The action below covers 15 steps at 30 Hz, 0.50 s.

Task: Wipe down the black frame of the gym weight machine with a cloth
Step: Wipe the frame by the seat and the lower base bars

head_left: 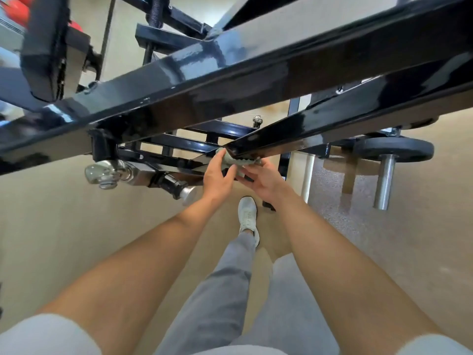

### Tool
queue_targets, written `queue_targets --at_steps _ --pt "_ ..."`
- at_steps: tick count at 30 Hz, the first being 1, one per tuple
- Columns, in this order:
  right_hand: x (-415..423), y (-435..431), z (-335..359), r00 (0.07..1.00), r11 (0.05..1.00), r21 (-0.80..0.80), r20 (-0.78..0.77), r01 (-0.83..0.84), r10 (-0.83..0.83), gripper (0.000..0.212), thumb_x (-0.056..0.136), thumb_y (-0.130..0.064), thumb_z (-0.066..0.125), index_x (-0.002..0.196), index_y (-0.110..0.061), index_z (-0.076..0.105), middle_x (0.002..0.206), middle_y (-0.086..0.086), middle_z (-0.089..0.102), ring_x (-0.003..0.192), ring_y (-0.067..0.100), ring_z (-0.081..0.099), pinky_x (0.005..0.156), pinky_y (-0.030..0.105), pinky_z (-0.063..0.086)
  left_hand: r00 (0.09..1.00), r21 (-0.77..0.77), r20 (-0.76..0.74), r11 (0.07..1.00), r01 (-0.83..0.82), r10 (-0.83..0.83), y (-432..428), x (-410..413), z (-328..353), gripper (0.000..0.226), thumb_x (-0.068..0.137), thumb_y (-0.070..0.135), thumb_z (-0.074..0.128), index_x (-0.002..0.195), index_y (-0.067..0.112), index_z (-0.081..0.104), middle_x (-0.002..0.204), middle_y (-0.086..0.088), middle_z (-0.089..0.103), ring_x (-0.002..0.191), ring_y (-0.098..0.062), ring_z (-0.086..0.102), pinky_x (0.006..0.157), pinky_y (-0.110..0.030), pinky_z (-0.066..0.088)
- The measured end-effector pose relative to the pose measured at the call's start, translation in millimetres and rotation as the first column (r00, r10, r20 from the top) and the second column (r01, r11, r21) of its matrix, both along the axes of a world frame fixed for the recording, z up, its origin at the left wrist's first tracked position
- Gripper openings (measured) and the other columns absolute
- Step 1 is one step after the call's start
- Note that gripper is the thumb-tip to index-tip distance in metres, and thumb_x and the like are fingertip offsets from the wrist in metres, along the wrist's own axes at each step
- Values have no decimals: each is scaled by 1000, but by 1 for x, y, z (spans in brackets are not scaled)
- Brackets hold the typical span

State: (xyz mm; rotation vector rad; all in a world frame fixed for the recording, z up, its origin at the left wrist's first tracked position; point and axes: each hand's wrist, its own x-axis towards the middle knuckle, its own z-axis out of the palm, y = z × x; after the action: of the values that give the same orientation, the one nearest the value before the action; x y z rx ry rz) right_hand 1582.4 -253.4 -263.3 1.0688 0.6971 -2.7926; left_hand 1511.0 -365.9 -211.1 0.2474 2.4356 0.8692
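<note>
The person's 2 bare forearms reach forward and down to a low bar [307, 126] of the black frame [230, 80]. A small grey-green cloth [239, 162] is pressed up against the underside of that bar, right at the corner where it meets another black rail.

The left hand [218, 175] has its grip pinching the cloth. Its fingers [222, 154] curl over the cloth's left end against the bar, and the thumb comes up from below. The right hand [262, 181] sits just beside it. Its grip is spread, with the fingers fairly straight and the tips touching the lower edge of the cloth. The 2 hands are nearly touching each other under the cloth.

A much thicker glossy black beam of the same frame runs slantwise across the upper half of the view, above the hands and nearer the camera. To the left of the hands, a chrome fitting [108, 174] and a black-handled knob [176, 187] hang under the frame. To the right, a dark weight plate [399, 149] sits on a steel peg [384, 181].

Below the hands are 1 white shoe [247, 216] and grey trousers [227, 278] on a beige floor [76, 226], with a speckled mat [384, 239] to the right.
</note>
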Motion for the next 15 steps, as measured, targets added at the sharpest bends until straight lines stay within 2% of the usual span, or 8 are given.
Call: queue_targets --at_steps 3,5,7,11,15 --pt "7 0 9 996 996 5 23 91 -91 29 95 0 60 122 -10 60 117 11 69 109 26 67 99 46 55 999 37 -24 998 -43 44 8 6 4 51 98 19 63 147 18 49 142 -3 56 129 -20 54 111 -43 45" --pt "17 4 21 984 985 25 47 169 -170 25 95 -1 61 117 -12 62 113 9 70 105 23 69 90 41 59 996 100 -82 995 -23 31 18 16 11 47 96 16 65 141 18 55 134 4 58 124 -15 55 109 -41 46" --pt "30 12 38 969 970 51 49 239 -241 22 95 -2 63 114 -13 63 115 11 69 107 25 68 90 42 58 992 166 -126 986 -9 31 31 28 22 44 95 16 68 137 19 57 126 10 57 120 -12 55 107 -40 48" --pt "59 38 80 943 935 158 57 316 -329 21 95 -7 65 115 -15 63 122 12 66 114 24 65 87 37 57 977 206 -213 978 28 17 56 53 47 43 94 22 69 135 23 58 123 13 57 117 -13 52 104 -43 48" --pt "82 63 118 921 900 241 47 364 -385 18 94 -6 67 110 -13 63 115 11 67 106 21 66 89 36 57 967 252 -256 965 68 -1 77 72 71 42 93 26 70 134 23 58 124 10 61 116 -16 53 100 -42 49"
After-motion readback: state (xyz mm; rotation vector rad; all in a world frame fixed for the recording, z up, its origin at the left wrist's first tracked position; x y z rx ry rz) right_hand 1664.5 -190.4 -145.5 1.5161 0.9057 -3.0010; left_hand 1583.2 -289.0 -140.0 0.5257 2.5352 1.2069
